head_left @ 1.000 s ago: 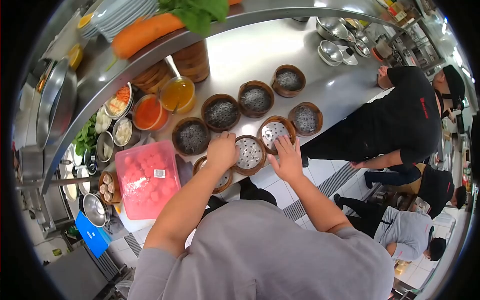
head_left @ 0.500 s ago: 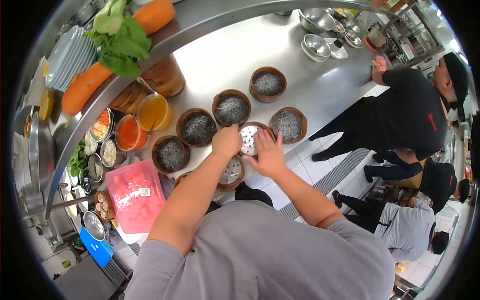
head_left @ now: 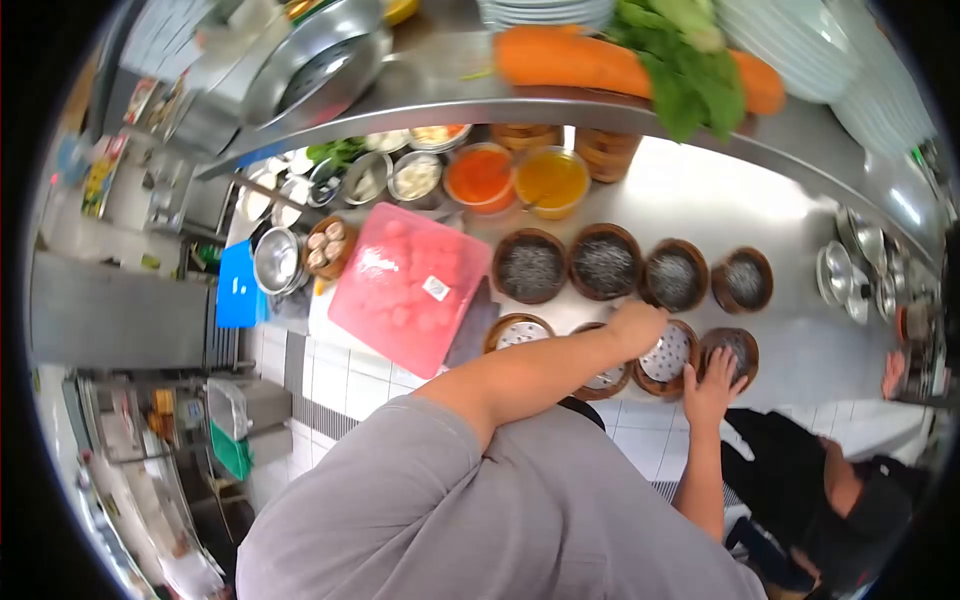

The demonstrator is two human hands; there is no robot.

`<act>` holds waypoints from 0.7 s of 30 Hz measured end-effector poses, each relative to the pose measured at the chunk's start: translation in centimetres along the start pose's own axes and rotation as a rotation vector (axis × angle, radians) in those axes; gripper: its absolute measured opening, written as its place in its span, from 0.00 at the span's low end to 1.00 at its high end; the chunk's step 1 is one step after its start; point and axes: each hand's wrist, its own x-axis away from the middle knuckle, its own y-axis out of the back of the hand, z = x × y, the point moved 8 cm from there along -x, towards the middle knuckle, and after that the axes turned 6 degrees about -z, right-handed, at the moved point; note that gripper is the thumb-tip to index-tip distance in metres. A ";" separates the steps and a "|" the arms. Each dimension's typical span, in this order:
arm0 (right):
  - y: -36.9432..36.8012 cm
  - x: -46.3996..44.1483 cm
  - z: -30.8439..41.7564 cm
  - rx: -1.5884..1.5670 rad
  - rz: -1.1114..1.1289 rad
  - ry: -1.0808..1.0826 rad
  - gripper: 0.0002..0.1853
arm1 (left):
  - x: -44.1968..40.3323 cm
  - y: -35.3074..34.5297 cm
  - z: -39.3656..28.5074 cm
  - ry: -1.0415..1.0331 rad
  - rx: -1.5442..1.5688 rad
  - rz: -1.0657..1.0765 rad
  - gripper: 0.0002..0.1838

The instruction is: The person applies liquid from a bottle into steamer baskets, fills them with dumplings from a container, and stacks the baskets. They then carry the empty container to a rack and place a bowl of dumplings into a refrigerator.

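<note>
Round bamboo steamer baskets stand in two rows on the counter. My left hand [head_left: 638,328], its fingers curled closed, rests at the back rim of a front-row steamer basket [head_left: 668,362] lined with a white perforated sheet; whatever it grips is hidden. To its right, my right hand [head_left: 712,385] lies with fingers spread on a basket with a dark mesh-like lining [head_left: 738,342]. Two more front baskets, one at far left [head_left: 522,330] and one partly under my left forearm [head_left: 607,380], show white perforated linings. The back-row baskets [head_left: 605,262] have dark, mesh-like linings.
A pink lidded tub [head_left: 400,280] sits left of the baskets. Containers of orange sauce [head_left: 482,178] and yellow liquid [head_left: 550,182] stand behind. Overhead runs a metal shelf [head_left: 420,118] with carrots [head_left: 570,60] and plates. A person in black [head_left: 800,490] is at the right.
The view has swung to the left. My right hand has moved off the white-lined basket onto the dark-lined one to its right. My left hand stays near the white-lined basket's rim.
</note>
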 end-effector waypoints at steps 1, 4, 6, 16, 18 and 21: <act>-0.2 -0.4 -0.2 -0.009 0.030 0.002 0.43 | 1.0 1.3 -0.8 -0.104 -0.008 -0.066 0.15; 0.1 -0.5 -0.4 -0.079 -0.021 0.013 0.38 | 4.7 7.6 0.4 -0.163 0.119 -0.264 0.21; 1.1 -0.3 1.4 -0.180 -0.136 0.098 0.36 | 9.2 13.0 5.3 -0.070 0.261 -0.467 0.24; -1.6 5.3 31.0 -1.197 0.597 0.185 0.26 | 42.9 22.6 40.1 0.743 -0.355 -1.044 0.24; -2.5 7.0 36.9 -1.206 0.694 0.237 0.28 | 44.6 20.4 43.6 0.902 -0.078 -0.753 0.25; -4.0 10.7 42.0 -0.991 1.038 -0.035 0.26 | 45.2 21.0 43.2 0.938 0.051 -0.675 0.24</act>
